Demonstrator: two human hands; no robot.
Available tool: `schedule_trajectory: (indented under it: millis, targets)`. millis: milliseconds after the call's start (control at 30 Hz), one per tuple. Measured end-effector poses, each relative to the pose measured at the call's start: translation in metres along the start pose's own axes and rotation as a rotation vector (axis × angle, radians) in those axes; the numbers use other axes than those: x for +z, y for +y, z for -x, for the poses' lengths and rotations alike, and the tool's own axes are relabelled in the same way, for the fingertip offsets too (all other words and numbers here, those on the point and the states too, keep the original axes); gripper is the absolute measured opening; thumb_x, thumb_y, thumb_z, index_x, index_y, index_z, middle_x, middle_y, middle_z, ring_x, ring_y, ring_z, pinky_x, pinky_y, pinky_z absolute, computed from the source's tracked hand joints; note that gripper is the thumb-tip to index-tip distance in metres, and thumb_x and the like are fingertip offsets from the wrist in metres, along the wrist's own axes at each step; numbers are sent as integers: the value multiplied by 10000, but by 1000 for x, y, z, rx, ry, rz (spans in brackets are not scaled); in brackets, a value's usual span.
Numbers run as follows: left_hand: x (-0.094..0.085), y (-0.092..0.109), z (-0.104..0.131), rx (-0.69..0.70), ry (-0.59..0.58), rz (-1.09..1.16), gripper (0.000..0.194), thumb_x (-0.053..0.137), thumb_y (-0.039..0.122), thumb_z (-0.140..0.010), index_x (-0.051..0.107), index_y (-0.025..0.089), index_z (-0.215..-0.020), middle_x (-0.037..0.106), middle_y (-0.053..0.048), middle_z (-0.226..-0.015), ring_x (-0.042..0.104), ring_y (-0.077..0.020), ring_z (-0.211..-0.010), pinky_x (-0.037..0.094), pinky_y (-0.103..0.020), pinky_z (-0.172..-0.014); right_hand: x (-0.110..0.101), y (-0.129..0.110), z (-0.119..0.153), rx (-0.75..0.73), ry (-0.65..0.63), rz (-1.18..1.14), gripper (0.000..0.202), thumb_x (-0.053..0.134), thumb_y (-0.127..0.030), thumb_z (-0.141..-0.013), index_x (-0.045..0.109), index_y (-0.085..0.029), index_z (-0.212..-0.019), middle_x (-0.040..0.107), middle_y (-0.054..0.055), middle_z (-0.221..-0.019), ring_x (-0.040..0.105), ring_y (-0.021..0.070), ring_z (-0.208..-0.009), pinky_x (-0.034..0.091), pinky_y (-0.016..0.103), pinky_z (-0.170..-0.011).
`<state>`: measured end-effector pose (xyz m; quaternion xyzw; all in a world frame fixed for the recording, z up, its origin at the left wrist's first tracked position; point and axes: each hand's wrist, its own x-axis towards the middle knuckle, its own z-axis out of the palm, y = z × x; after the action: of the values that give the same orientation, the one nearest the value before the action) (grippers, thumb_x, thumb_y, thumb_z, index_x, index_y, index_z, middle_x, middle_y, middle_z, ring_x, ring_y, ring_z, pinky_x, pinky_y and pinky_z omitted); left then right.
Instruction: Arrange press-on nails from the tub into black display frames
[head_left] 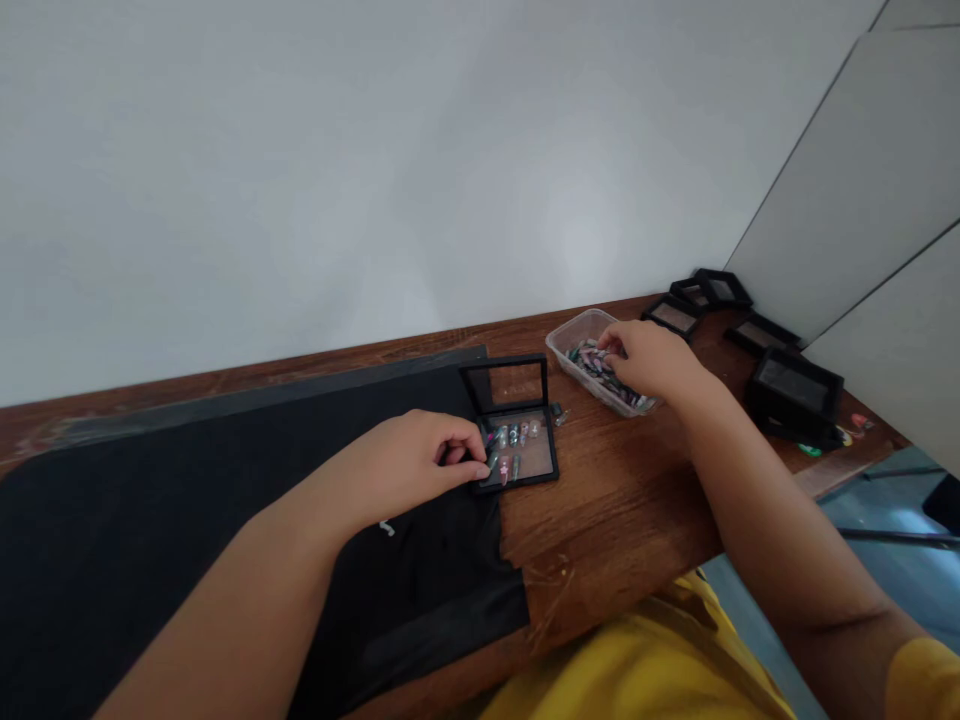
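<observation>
Curled at the left edge of a small black display case [555,462], my left hand [420,460] has its thumb and fingertips on the frame, beside a press-on nail. The case lies with its clear-windowed lid raised. Several decorated press-on nails [514,435] stand in two rows inside, the front row shorter. My right hand [652,360] reaches into a clear plastic tub [564,345]. Its bent fingers are among a heap of loose, colourful press-on nails [600,375]; whether a nail is between the fingertips cannot be made out.
A black mat [225,470] covers the left part of the wooden table [607,490]. Several black cases [795,385] sit at the far right, near the wall panels. Small clear bits [562,415] lie between case and tub. A white scrap [387,528] rests on the mat.
</observation>
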<state>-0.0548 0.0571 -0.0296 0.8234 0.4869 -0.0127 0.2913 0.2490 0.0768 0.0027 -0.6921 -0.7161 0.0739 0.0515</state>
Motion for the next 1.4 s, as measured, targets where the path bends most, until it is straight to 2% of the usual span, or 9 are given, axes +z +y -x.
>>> schedule_trajectory:
  millis: [300, 667, 767, 833, 933, 1000, 1067, 1200, 1400]
  targets:
    - [0, 0, 0, 4, -8, 18, 246, 659, 467, -811, 782, 255, -829, 635, 2, -680, 520, -166, -631, 341, -303, -606, -3, -1, 3, 42, 38, -15, 171, 640, -181, -893, 776, -229, -986, 786, 75, -1064, 686, 258, -986, 453, 351, -763]
    - [-2, 3, 2, 9, -45, -2, 319, 658, 546, -794, 772, 249, -803, 615, 19, -662, 499, -147, -620, 337, -286, -596, -12, -1, 13, 74, 73, -109, 117, 680, -171, -865, 771, -200, -932, 770, 73, -933, 669, 220, -873, 439, 335, -720]
    - [-1, 1, 1, 15, -46, 43, 334, 657, 548, -791, 770, 235, -799, 610, 18, -654, 489, -143, -621, 338, -279, -593, -19, -3, 23, -1, 69, -217, 108, 670, -160, -874, 755, -195, -931, 773, 50, -923, 675, 196, -841, 436, 308, -702]
    - [-1, -1, 0, 21, -58, 91, 342, 666, 557, -780, 761, 228, -791, 610, 16, -654, 481, -143, -625, 336, -277, -590, -23, -8, 33, -116, 14, -315, 104, 659, -145, -879, 745, -194, -911, 770, 28, -891, 671, 171, -795, 431, 285, -688]
    - [-1, -3, -3, 14, -97, 174, 355, 691, 573, -752, 741, 222, -777, 604, 16, -658, 477, -146, -628, 344, -273, -586, -26, -23, 47, -405, -227, -466, 104, 660, -108, -881, 726, -182, -851, 764, 2, -851, 660, 133, -755, 432, 248, -694]
    - [-1, -4, -4, 11, -111, 207, 365, 703, 582, -739, 728, 219, -766, 587, 20, -649, 471, -145, -620, 346, -268, -580, -22, -35, 53, -547, -352, -463, 110, 679, -85, -868, 735, -180, -876, 761, -7, -845, 634, 120, -716, 414, 237, -677]
    - [-1, -5, -5, 15, -115, 216, 374, 705, 587, -742, 718, 213, -760, 562, 26, -635, 458, -140, -609, 340, -263, -570, -15, -46, 54, -600, -342, -372, 138, 668, -62, -870, 745, -176, -884, 763, 5, -856, 620, 127, -721, 390, 245, -678]
    - [-1, -6, -6, 46, -116, 189, 369, 710, 577, -752, 722, 209, -762, 526, 33, -610, 440, -133, -592, 341, -260, -557, 2, -57, 50, -602, -241, -171, 147, 648, -105, -913, 768, -186, -937, 780, 49, -918, 662, 192, -851, 363, 285, -709]
    - [-2, -3, -3, 67, -93, 120, 312, 691, 534, -787, 733, 226, -757, 545, 34, -607, 458, -134, -583, 344, -262, -560, 11, -62, 51, -621, -266, -74, 139, 651, -131, -939, 779, -186, -934, 791, 61, -992, 693, 236, -958, 381, 316, -756]
